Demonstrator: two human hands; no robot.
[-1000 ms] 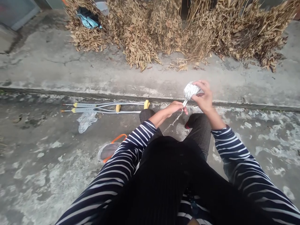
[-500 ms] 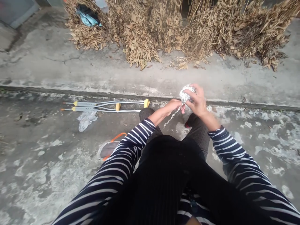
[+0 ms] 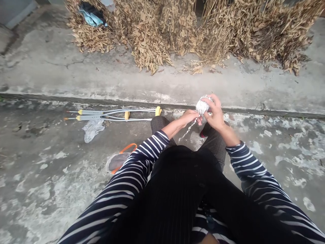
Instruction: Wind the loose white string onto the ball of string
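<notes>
A ball of white cord (image 3: 202,106) is in front of me, right of centre, above my knees. My right hand (image 3: 215,113) wraps its fingers round the ball from the right side. Pinched at the ball's lower left, my left hand (image 3: 190,117) grips the white cord. A twisted length of the cord (image 3: 187,131) hangs down below my left fingers, between my legs. The exact spot where the left fingertips meet the cord is small and partly hidden.
Two crutches (image 3: 115,114) lie left of my knee, beside a clear plastic bag (image 3: 93,130). Nearer me is a grey and orange item (image 3: 118,162). Dried plants (image 3: 152,37) and a blue and black cloth (image 3: 92,16) lie on the raised concrete ledge (image 3: 106,78).
The ball and my right hand have moved slightly down and to the right. Both hands keep their hold, and the view has shifted a little.
</notes>
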